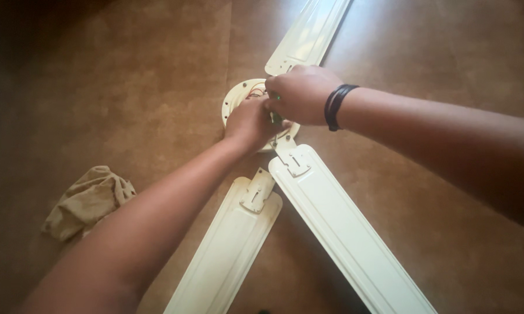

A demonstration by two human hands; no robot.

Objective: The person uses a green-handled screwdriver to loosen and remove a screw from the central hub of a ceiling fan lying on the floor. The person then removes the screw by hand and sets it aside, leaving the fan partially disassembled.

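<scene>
A cream ceiling fan lies flat on a brown floor. Its round hub point(237, 96) sits in the middle, mostly covered by my hands. One blade point(311, 35) runs up to the top edge; two more blades point(227, 250) point(343, 227) reach toward the bottom. My left hand point(249, 123) rests on the hub with fingers curled. My right hand point(300, 93), with a black band at the wrist, is closed over the hub beside it, and a small green thing point(275, 115) shows between the two hands. Which hand holds it I cannot tell.
A crumpled tan cloth point(87, 200) lies on the floor point(128, 75) to the left of my left forearm. Metal brackets point(255, 195) point(292, 161) join the two lower blades to the hub.
</scene>
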